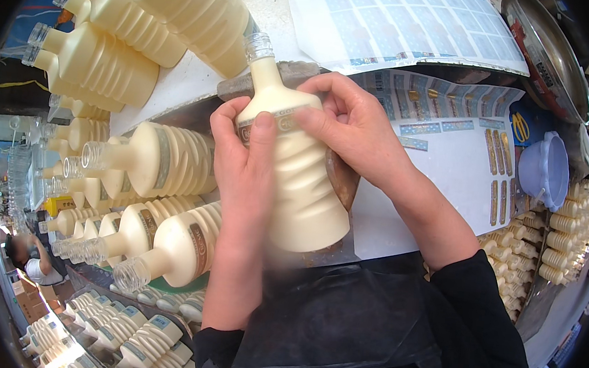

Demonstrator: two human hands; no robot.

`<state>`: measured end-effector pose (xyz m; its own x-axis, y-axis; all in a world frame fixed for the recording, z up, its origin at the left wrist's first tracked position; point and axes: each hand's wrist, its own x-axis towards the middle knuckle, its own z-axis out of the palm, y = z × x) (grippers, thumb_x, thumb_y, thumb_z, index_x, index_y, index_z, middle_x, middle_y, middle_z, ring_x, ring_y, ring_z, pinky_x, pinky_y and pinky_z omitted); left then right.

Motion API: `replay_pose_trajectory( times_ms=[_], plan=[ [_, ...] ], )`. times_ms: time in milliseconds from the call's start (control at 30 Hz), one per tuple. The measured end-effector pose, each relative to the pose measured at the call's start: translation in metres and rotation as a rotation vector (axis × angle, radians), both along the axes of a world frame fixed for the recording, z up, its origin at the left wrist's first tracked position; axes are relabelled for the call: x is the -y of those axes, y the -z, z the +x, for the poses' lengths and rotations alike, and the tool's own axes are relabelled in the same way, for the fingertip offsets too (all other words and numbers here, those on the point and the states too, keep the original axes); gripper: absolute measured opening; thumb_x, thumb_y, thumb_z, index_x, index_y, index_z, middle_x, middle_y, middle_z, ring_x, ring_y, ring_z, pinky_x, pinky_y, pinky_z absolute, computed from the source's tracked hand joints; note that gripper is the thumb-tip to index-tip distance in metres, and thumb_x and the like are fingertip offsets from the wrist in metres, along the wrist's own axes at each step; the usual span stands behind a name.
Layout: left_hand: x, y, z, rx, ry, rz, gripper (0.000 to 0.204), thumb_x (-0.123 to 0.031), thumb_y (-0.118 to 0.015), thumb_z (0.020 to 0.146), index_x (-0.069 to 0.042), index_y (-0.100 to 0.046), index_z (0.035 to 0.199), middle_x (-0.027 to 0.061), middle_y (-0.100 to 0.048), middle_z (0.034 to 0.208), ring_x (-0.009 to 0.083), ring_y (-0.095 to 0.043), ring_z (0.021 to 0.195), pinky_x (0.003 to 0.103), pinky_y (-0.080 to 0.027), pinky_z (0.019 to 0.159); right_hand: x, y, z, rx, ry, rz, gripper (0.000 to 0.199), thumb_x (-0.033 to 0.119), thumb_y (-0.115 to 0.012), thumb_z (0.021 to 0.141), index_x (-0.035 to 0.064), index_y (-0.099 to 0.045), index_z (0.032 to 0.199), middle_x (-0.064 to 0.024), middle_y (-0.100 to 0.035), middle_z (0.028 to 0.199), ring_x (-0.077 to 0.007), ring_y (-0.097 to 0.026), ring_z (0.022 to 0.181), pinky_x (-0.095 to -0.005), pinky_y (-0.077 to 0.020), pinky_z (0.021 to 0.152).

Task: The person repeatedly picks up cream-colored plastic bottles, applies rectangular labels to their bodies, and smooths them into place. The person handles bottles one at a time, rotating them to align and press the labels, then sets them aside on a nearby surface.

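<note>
A cream-coloured bottle (305,185) with wavy ridges and a clear threaded neck lies tilted in front of me, its neck pointing away. Around its shoulder runs a narrow printed label strip (284,121). My left hand (241,155) grips the bottle's left side, the thumb lying on the strip. On the right side of the shoulder, my right hand (356,123) presses its thumb on the strip, with the fingers curled at the bottle's edge. Part of a brown block (340,181) shows behind the bottle.
Similar bottles (177,244) lie stacked at the left, and larger ones (109,62) at the upper left. Label sheets (406,25) cover the far side. Gold and blue strips (499,153), yellow scissors (520,127) and a lavender bucket (544,171) are at the right. A person (39,260) is in the left background.
</note>
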<state>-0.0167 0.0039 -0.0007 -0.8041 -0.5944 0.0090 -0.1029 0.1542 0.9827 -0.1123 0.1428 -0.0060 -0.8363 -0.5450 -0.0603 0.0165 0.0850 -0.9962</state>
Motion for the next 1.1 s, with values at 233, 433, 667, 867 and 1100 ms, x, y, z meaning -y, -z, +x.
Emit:
replay_pose_trajectory(
  times_ms=[233,433,667,867,1100],
  plan=[
    [-0.001,0.000,0.000,-0.002,-0.004,0.001,0.046,-0.033,-0.060,0.105,0.002,-0.048,0.133,0.0181,-0.063,0.120,0.0215,-0.061,0.107,0.035,-0.049,0.094,-0.003,-0.002,-0.002,0.015,-0.051,0.030,0.035,0.024,-0.074,0.093,0.0035,-0.066,0.119,0.0050,-0.053,0.077,-0.0031,-0.049,0.070,-0.0216,-0.0417,0.064],
    [-0.001,0.000,0.000,0.006,0.005,-0.012,0.047,-0.034,-0.060,0.105,0.002,-0.048,0.133,0.0180,-0.063,0.119,0.0209,-0.060,0.107,0.035,-0.049,0.094,-0.002,0.004,-0.003,0.098,-0.058,-0.113,0.029,0.021,-0.068,0.100,0.0035,-0.063,0.122,0.0008,-0.066,0.092,-0.0032,-0.058,0.082,-0.0205,-0.0485,0.074],
    [-0.002,-0.001,0.000,-0.007,0.010,0.022,0.045,-0.033,-0.058,0.106,0.001,-0.048,0.133,0.0172,-0.063,0.120,0.0209,-0.060,0.106,0.035,-0.049,0.094,0.003,0.011,-0.002,0.033,0.009,-0.104,0.031,0.026,-0.074,0.094,0.0032,-0.068,0.114,0.0041,-0.053,0.068,-0.0048,-0.047,0.064,-0.0251,-0.0410,0.059],
    [-0.002,0.000,0.001,-0.020,0.006,0.029,0.044,-0.032,-0.057,0.106,0.001,-0.048,0.133,0.0172,-0.062,0.121,0.0209,-0.060,0.107,0.035,-0.049,0.095,-0.002,-0.003,-0.003,0.052,-0.080,0.030,0.026,0.020,-0.067,0.101,0.0020,-0.064,0.119,-0.0001,-0.067,0.092,-0.0034,-0.058,0.081,-0.0206,-0.0492,0.074],
    [-0.002,0.000,0.001,-0.010,0.003,0.014,0.043,-0.032,-0.057,0.107,0.001,-0.047,0.134,0.0162,-0.061,0.121,0.0196,-0.059,0.106,0.035,-0.049,0.094,-0.002,0.005,-0.008,0.192,-0.082,-0.190,0.023,0.019,-0.065,0.102,0.0018,-0.064,0.117,-0.0007,-0.068,0.092,-0.0034,-0.060,0.082,-0.0212,-0.0496,0.074]
  ],
)
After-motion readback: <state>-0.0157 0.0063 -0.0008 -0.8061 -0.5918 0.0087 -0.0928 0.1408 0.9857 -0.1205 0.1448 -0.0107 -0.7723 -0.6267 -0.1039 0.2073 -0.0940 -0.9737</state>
